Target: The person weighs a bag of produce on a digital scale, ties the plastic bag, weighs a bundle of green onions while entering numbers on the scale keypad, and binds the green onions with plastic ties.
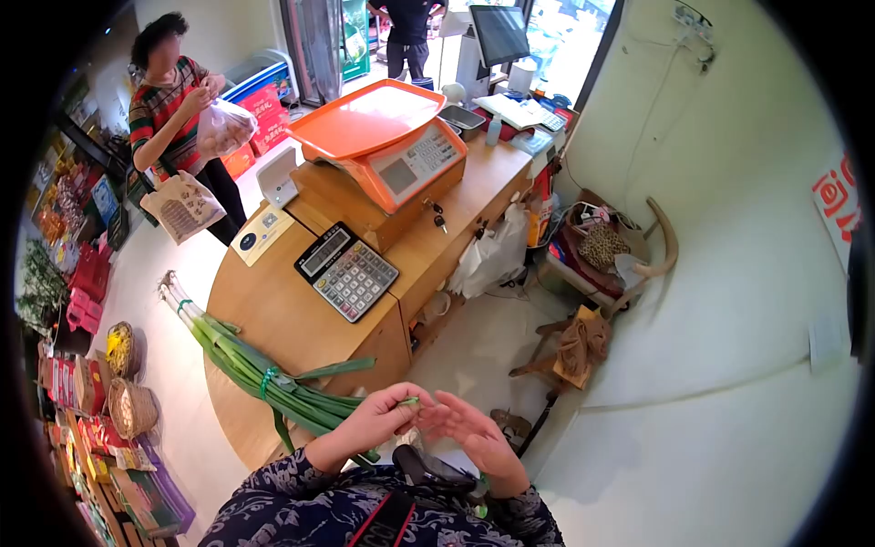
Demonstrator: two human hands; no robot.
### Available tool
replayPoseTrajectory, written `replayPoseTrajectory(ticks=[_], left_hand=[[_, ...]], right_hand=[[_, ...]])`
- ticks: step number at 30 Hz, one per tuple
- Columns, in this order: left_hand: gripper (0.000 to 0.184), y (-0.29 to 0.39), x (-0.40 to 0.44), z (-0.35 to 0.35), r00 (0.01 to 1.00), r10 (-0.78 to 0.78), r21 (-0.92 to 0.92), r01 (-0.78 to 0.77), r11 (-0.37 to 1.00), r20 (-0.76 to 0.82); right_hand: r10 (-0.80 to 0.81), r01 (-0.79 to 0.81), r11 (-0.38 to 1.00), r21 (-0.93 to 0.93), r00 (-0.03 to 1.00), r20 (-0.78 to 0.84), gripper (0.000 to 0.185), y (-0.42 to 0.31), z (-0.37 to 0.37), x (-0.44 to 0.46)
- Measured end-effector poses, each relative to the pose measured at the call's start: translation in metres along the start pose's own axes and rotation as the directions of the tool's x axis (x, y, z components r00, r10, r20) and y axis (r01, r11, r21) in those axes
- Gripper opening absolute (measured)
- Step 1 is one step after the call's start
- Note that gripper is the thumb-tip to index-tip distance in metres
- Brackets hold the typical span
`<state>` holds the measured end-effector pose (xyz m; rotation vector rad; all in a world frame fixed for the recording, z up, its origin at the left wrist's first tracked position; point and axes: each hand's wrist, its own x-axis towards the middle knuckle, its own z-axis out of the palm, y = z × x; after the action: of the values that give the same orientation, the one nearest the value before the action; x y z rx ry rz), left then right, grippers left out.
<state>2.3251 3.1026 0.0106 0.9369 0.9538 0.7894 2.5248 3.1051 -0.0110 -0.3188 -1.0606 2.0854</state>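
Observation:
My left hand (381, 419) is closed in a pinch near my chest, with a small green scrap (409, 401), perhaps of leaf, showing at its fingertips. Facing it, my right hand (474, 439) has its fingers stretched out and slightly blurred; nothing shows in it. A bundle of long green onions (232, 351), bound with green ties, lies along the left edge of the wooden counter (264, 305). Its leafy ends run under my left forearm. Beyond the bundle lies a black calculator (346, 272).
An orange weighing scale (387, 137) stands on the counter, with keys (437, 217) beside it and a monitor (499, 35) farther back. Across the counter a person (169, 118) holds a plastic bag (224, 129). A chair (597, 264) loaded with things stands at right.

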Motion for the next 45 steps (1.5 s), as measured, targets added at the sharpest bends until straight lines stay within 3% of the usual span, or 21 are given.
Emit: replayPoseTrajectory(ticks=[3, 7, 15, 18, 20, 26, 28, 31, 32, 34, 39, 43, 45], left_hand=[[0.013, 0.013, 0.007, -0.012, 0.99, 0.027, -0.06, -0.035, 0.998, -0.135], [0.013, 0.017, 0.008, -0.033, 0.942, 0.038, -0.117, -0.081, 0.99, -0.334], [0.013, 0.028, 0.041, -0.029, 0.698, 0.07, -0.152, -0.252, 0.956, -0.713], [0.011, 0.021, 0.076, -0.014, 0.613, 0.052, -0.181, -0.312, 0.933, -0.788], [0.012, 0.015, 0.093, -0.009, 0.613, 0.063, -0.169, -0.314, 0.934, -0.788], [0.013, 0.037, 0.108, 0.009, 0.519, 0.101, -0.157, -0.43, 0.889, -0.849], [0.012, 0.043, 0.102, 0.006, 0.501, 0.107, -0.169, -0.474, 0.864, -0.859], [0.016, 0.072, 0.086, -0.006, 0.275, 0.174, 0.108, -0.24, 0.965, -0.946], [0.024, 0.082, 0.079, -0.013, 0.142, 0.228, 0.182, -0.28, 0.943, -0.963], [0.025, 0.097, 0.063, -0.037, 0.033, 0.278, 0.245, -0.379, 0.892, -0.96], [0.017, 0.156, 0.045, -0.095, 0.122, 0.34, 0.237, -0.504, 0.831, -0.932], [0.022, 0.211, 0.068, -0.153, 0.066, 0.581, 0.49, -0.464, 0.738, -0.812], [0.026, 0.263, 0.083, -0.169, 0.048, 0.621, 0.542, -0.441, 0.715, -0.782]], right_hand=[[0.115, -0.116, 0.993, 0.03, 0.993, 0.012, 0.071, -0.008, -0.004, 0.037], [0.204, -0.236, 0.965, 0.114, 0.95, 0.234, 0.069, -0.006, -0.025, 0.087], [0.357, -0.455, 0.89, 0.021, 0.725, 0.588, 0.07, -0.034, -0.074, 0.18], [0.412, -0.509, 0.859, -0.046, 0.637, 0.651, 0.071, -0.052, -0.106, 0.201], [0.431, -0.551, 0.833, -0.043, 0.6, 0.674, 0.07, -0.052, -0.13, 0.21], [0.485, -0.611, 0.784, -0.109, 0.493, 0.723, 0.066, -0.083, -0.131, 0.239], [0.514, -0.577, 0.793, -0.197, 0.459, 0.725, 0.061, -0.098, -0.125, 0.254], [0.548, -0.442, 0.825, -0.351, 0.477, 0.688, 0.066, -0.125, -0.119, 0.283], [0.532, -0.41, 0.841, -0.354, 0.509, 0.676, 0.062, -0.134, -0.118, 0.295], [0.509, -0.327, 0.86, -0.391, 0.599, 0.619, 0.054, -0.163, -0.115, 0.313], [0.312, 0.02, 0.83, -0.557, 0.812, 0.494, 0.032, -0.23, -0.095, 0.37], [0.169, 0.222, 0.698, -0.681, 0.873, 0.457, 0.031, -0.276, -0.062, 0.452], [0.118, 0.256, 0.644, -0.721, 0.898, 0.424, 0.035, -0.296, -0.043, 0.514]])
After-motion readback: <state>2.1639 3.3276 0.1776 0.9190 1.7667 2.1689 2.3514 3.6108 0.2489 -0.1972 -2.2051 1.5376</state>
